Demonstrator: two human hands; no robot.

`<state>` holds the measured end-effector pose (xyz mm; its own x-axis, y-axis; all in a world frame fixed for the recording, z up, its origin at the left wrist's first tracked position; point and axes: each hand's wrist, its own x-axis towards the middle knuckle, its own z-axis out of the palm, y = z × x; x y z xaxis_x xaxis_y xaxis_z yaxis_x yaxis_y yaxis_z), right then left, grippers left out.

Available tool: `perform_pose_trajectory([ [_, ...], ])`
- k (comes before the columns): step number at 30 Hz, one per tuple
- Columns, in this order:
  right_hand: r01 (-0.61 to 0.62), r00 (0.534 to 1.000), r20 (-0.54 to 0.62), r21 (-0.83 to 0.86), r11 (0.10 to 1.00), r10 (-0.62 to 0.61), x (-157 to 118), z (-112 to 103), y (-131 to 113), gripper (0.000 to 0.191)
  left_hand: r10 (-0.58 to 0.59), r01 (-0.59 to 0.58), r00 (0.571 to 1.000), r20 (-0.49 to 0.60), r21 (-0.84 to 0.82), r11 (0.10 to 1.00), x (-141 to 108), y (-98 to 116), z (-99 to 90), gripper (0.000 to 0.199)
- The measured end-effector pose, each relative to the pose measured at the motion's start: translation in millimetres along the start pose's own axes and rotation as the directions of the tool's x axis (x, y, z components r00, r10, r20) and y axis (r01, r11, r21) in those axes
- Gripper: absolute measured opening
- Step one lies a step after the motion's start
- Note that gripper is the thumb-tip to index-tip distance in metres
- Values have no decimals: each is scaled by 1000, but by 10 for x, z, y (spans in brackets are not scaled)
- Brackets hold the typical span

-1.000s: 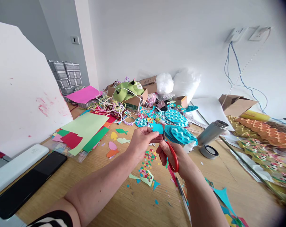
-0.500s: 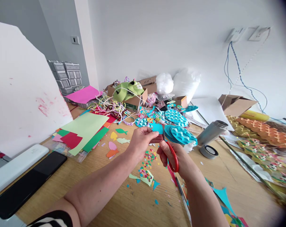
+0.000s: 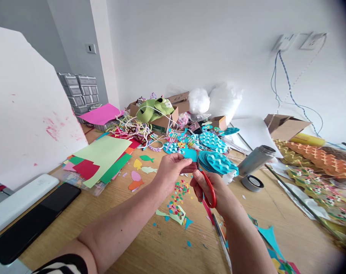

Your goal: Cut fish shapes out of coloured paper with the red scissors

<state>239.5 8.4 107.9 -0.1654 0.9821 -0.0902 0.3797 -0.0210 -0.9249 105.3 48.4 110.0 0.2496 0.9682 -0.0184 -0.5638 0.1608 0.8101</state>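
Observation:
My left hand (image 3: 173,169) pinches a small piece of blue paper (image 3: 190,153) between thumb and fingers above the table. Red-handled scissors (image 3: 211,190) are in my right hand (image 3: 209,186), its fingers wrapped through the loops. The blades point away from me and meet the right edge of the blue paper; how far they are parted I cannot tell. Left of my hands lie paper fish cutouts in green (image 3: 147,158), pink (image 3: 135,176) and orange (image 3: 135,185). Tiny coloured paper dots (image 3: 180,192) are scattered beneath my hands.
Coloured paper sheets (image 3: 104,152) are stacked at left, near a black phone (image 3: 38,220) and a white power bank (image 3: 24,201). Blue wavy discs (image 3: 221,163), a metal flask (image 3: 254,160) and its lid (image 3: 253,183) stand at right. Paper scraps (image 3: 271,238) lie by my right forearm.

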Motion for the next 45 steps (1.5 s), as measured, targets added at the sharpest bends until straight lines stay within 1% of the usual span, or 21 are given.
perform_pose_trajectory([
  [6,-13,1000,0,-6,1000,13,-3,8,-22,55,0,0,1000,10,-5,1000,-2,0,-3,17],
  [16,-24,1000,4,-17,1000,24,-24,8,-64,53,12,-12,1000,-15,7,1000,-17,15,15,14],
  [20,39,995,94,-42,998,-35,-38,-38,-42,52,30,-29,999,-24,12,999,36,57,-37,15],
  [24,73,980,192,-143,987,-45,-78,-145,-17,59,25,-26,1000,17,57,998,113,126,-133,15],
  [28,90,972,233,-232,968,-35,-116,-226,-24,62,-27,17,995,91,109,994,158,169,-215,17],
  [32,109,963,267,-258,960,-38,-134,-227,-65,63,-119,88,979,167,179,980,165,177,-253,23],
  [36,56,963,268,-242,969,12,-147,-199,-107,62,-170,117,957,235,223,968,157,178,-262,23],
  [40,19,961,276,-183,983,33,-155,-190,-107,59,-210,145,943,257,249,958,147,185,-262,22],
  [45,21,956,292,-181,983,34,-152,-198,-82,59,-228,158,940,253,269,950,145,183,-269,24],
])
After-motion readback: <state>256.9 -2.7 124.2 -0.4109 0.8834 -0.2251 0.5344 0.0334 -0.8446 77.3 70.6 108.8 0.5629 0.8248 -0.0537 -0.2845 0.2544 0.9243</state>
